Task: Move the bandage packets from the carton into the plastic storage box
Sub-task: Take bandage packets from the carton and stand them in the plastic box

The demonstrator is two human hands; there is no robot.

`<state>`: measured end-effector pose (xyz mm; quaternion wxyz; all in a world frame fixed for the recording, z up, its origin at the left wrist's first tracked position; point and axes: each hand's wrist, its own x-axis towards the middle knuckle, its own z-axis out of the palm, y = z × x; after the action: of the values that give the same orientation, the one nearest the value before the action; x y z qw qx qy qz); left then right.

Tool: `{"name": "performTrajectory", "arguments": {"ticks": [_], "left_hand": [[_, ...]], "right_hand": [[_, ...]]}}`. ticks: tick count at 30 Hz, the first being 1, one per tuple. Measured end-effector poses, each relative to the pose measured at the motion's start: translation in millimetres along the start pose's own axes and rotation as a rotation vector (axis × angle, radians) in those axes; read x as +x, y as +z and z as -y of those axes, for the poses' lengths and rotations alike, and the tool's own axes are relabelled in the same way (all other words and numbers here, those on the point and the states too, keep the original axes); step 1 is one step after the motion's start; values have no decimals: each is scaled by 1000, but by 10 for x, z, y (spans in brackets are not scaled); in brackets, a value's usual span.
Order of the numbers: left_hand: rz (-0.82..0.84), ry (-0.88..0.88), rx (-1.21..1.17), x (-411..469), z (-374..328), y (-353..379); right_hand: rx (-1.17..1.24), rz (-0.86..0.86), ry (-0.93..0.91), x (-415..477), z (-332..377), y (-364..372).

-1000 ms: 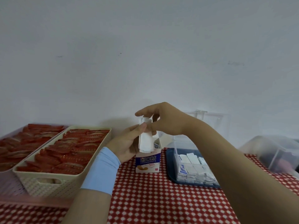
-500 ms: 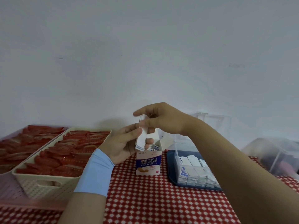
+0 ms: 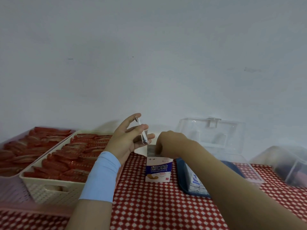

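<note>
"CHUANGKOUTIE" on the upright carton (image 3: pixel 158 170)

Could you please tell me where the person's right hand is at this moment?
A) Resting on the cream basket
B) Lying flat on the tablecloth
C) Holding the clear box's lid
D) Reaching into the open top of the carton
D: the right hand has its fingers down inside the open top of the carton, while the left hand holds a stack of bandage packets up beside it.
</note>
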<state>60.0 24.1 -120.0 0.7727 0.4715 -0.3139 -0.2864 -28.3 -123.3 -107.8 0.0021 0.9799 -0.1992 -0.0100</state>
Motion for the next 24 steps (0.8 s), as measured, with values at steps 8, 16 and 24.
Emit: {"name": "performTrajectory", "arguments": {"ticks": [8, 16, 24], "left_hand": [[-55, -63, -14, 32, 34, 27], [-54, -78, 155, 11, -21, 71], [396, -357, -126, -194, 124, 609]], "right_hand": [[303, -139, -80, -109, -146, -222], [597, -218, -171, -520, -358, -698], [775, -324, -246, -896, -513, -600]]}}
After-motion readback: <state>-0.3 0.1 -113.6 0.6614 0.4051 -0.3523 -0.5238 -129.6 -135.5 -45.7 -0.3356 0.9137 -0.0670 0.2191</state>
